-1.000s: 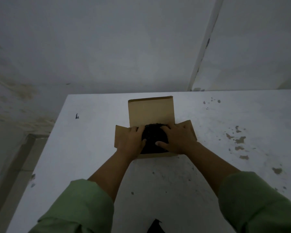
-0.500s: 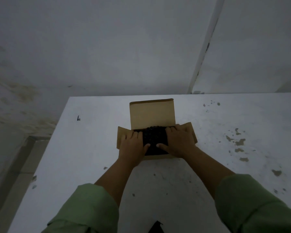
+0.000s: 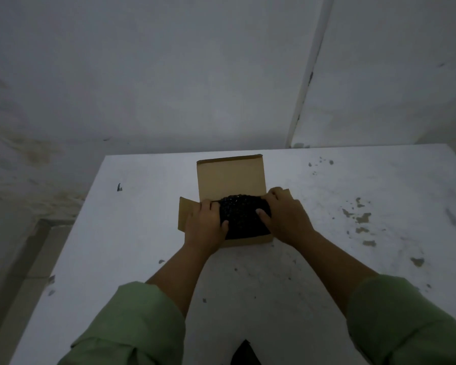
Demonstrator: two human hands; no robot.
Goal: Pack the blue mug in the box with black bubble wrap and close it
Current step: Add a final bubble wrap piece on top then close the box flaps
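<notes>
Cardboard box [image 3: 245, 239] on table [image 3: 142, 233], lid flap upright at far side. Left hand [image 3: 204, 225] and right hand [image 3: 284, 218] gripping black bubble wrap [image 3: 244, 218] from either side, pressed between them; mug hidden, presumably inside.

Both forearms reach up from the lower frame in green sleeves; left hand [image 3: 205, 224] and right hand [image 3: 284, 217] sit at center, palms down, fingers curled.
</notes>
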